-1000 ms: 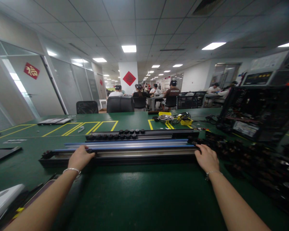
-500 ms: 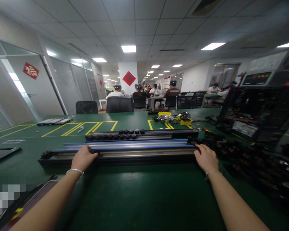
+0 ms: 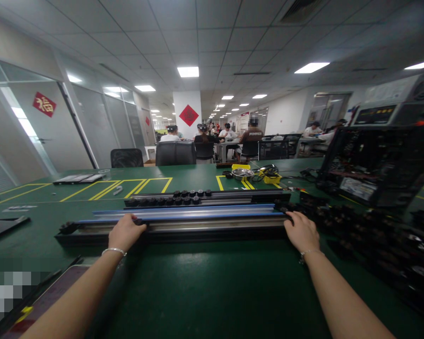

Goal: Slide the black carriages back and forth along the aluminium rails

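A long black and silver rail with a blue strip [image 3: 198,219] lies across the green table in front of me. My left hand [image 3: 125,232] rests on its near edge left of the middle, fingers curled over a small black part on the rail. My right hand [image 3: 301,231] lies over the rail's right end, fingers bent down onto it. Behind it lies a second rail [image 3: 212,198] with a row of small black knobs [image 3: 178,197] on top.
A heap of black parts [image 3: 371,235] spreads along the right. A black open machine frame [image 3: 378,165] stands at the far right. A metal bowl [image 3: 242,173] and yellow box sit farther back. Flat dark panels lie at the left. People sit at far desks.
My left hand has slid a little to the right along the rail. My right hand stays at the rail's right end.
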`<state>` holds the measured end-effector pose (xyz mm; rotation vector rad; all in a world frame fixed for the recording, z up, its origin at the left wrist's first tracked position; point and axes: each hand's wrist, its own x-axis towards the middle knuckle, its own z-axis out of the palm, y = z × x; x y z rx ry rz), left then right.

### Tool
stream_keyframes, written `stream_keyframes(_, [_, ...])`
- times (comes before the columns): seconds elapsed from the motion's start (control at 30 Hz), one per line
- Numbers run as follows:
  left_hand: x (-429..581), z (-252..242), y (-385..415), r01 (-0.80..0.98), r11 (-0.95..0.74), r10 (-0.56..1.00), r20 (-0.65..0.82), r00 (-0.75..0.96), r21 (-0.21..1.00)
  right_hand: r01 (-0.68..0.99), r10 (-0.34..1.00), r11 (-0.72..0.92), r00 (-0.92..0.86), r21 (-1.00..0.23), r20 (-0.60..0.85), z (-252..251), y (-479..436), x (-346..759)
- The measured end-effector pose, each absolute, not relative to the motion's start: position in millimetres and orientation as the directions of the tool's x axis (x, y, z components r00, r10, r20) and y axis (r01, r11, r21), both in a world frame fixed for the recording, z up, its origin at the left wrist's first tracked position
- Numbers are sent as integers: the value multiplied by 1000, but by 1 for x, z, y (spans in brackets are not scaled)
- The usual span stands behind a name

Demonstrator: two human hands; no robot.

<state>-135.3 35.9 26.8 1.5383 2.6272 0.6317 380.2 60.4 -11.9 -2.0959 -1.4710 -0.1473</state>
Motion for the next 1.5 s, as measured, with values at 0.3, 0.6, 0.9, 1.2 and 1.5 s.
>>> stream_keyframes(0.3, [-125,25,34,838,409,846,195,-497,360,894,832,-226,384,-386,402,-13,62,382])
stream_keyframes(0.6, [-121,27,34,827,437,836,180,-519,354,883,832,-231,397,-409,387,-14,62,383])
stream_keyframes(0.9, [-115,24,32,799,475,792,217,-571,369,888,834,-234,392,-395,387,-12,62,383])
stream_keyframes(1.2, [-110,14,30,774,492,729,298,-616,398,889,825,-237,397,-392,401,-12,61,380])
stream_keyframes(1.5, [-107,10,26,774,469,698,358,-620,425,886,820,-250,408,-391,402,-12,62,380])
